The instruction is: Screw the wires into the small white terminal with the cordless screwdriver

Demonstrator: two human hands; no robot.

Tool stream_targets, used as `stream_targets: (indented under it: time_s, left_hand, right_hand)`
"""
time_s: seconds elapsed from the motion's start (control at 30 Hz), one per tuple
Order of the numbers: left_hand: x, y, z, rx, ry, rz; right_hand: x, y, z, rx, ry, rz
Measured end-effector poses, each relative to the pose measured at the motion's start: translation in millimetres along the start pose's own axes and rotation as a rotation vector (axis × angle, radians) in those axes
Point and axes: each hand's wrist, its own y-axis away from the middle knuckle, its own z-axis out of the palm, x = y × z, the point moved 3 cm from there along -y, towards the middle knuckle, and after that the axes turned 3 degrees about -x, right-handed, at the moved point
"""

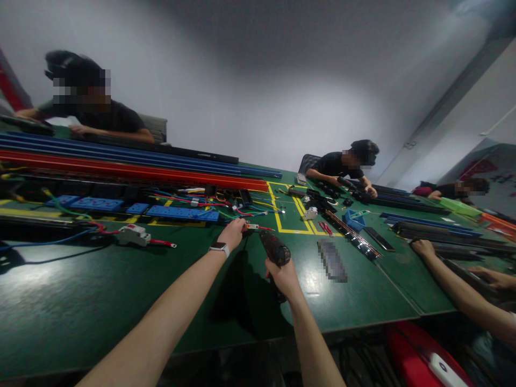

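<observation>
My right hand (283, 274) is wrapped round the grip of a black cordless drill (276, 248), its nose pointing away over the green table. Just left of the drill's nose, my left hand (233, 234) has its fingers closed on a small white circuit breaker (252, 227) with a red wire at its right end. Much of the breaker is hidden by the fingers. A smartwatch sits on my left wrist. Another white breaker (134, 235), with a red wire lug and coloured wires, lies farther left. Behind my left hand are blue socket strips (183, 213) and loose wires.
Long orange rails (133, 171) and blue rails (141, 157) lie along the back left. Right of the drill are a dark blurred-out slab (332, 260), a blue bin (355, 219) and a metal strip (352, 235). Co-workers sit across the table; another person's arm (451, 279) reaches in at right.
</observation>
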Motion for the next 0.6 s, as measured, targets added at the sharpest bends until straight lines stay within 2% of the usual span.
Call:
stream_targets:
  time_s: [0.6]
  left_hand:
    - [-0.4, 0.0, 0.1, 0.017, -0.017, 0.014]
  right_hand:
    - [0.4, -0.2, 1.3, -0.001, -0.009, -0.033]
